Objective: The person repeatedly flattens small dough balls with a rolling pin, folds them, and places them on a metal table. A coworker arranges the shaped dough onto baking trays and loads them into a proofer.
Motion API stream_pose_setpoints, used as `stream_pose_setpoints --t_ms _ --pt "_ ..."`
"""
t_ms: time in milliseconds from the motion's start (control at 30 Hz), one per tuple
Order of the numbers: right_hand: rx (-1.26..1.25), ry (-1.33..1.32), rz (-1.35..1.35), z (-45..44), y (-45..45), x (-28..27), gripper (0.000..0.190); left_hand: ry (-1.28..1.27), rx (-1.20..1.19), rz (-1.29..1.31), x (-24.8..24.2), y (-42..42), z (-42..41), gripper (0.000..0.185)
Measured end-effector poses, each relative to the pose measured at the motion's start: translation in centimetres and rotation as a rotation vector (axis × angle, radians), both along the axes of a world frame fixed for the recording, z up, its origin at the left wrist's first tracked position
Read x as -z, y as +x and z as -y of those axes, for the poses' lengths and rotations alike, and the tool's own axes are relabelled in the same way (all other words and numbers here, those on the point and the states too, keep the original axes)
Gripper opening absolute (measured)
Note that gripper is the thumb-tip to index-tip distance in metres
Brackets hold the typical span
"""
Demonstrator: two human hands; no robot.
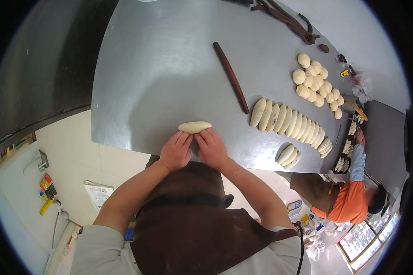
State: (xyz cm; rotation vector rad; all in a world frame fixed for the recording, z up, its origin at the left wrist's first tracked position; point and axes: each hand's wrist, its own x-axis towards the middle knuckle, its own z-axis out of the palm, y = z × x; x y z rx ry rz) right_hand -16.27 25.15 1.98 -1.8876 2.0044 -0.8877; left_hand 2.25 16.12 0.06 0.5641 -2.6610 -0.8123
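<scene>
A spindle-shaped piece of pale dough (194,127) lies crosswise near the front edge of the steel worktable (158,51). My left hand (177,151) grips the near side of its left half, and my right hand (211,147) does the same on the right. The fingertips are partly hidden by the dough and by the hands themselves. Beyond and to the right, a dark wooden rolling pin (230,77) rests at a slant. Further right stands a row of similar elongated dough pieces (287,118), with several more dough pieces (289,156) nearer the front edge.
Round dough balls (313,80) cluster at the back right. Brown strips (289,22), perhaps straps, lie along the far edge. At the right end a co-worker (344,199) in orange reaches over dark trays (342,163) holding shaped dough. A scraper-like tool (360,112) is near the trays.
</scene>
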Motion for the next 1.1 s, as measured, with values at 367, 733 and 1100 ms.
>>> stream_pose_setpoints --t_ms 367,733,1100 --pt "0.273 -0.027 -0.151 5.2 4.4 0.9 0.049 0.141 -0.01 0.149 -2.2 6.7 1.1 0.052" --pt "0.153 0.102 -0.09 8.0 1.9 1.2 0.057 0.038 -0.028 0.227 -1.5 10.7 2.3 0.043" --pt "0.248 0.109 -0.047 11.2 1.4 3.1 0.068 -0.017 -0.015 0.229 -0.2 10.0 3.2 0.03"
